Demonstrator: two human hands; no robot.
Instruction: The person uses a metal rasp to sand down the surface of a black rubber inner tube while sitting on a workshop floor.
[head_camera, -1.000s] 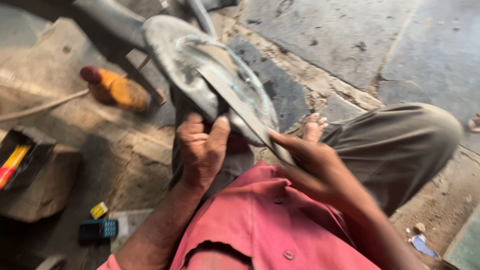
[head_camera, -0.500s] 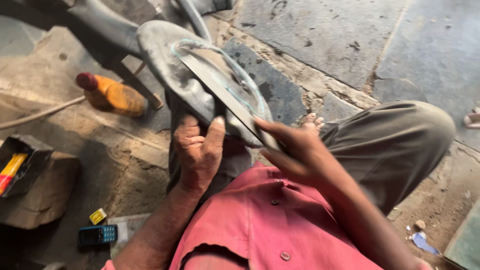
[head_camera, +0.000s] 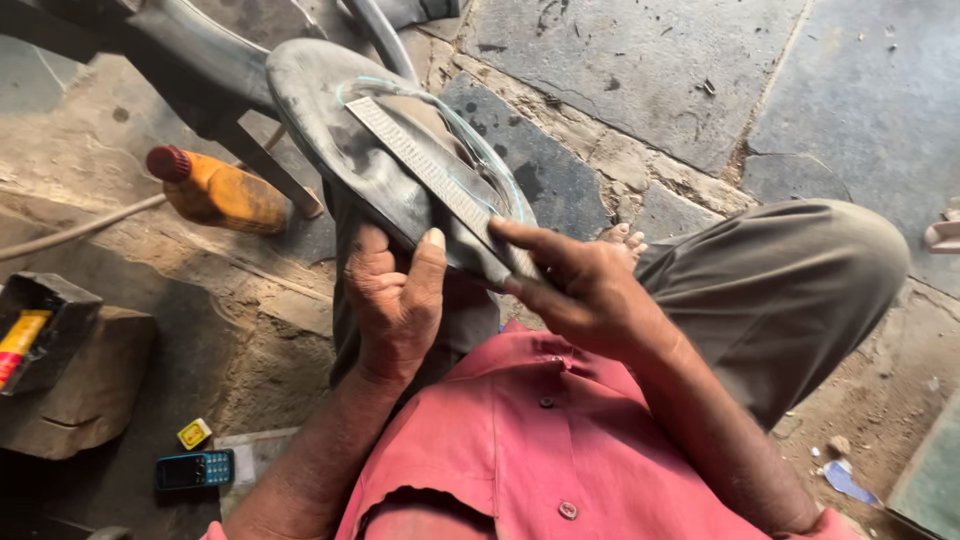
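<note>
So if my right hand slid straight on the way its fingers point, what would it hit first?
The right hand points up-left along the metal ruler lying on the dark shoe sole; it would probably ride along the ruler toward the sole's far end.

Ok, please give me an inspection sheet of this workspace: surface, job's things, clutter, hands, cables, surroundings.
Surface: stone floor, cracked and dusty.
Job's things: dark sandal sole with a metal ruler lying on it.
Clutter: orange bottle, small phone, yellow matchbox, open box.
Hands: left hand grips the sole's edge; right hand presses on the ruler.
Cables: one pale cord on the ground.
Surroundings: dark stool leg.
</note>
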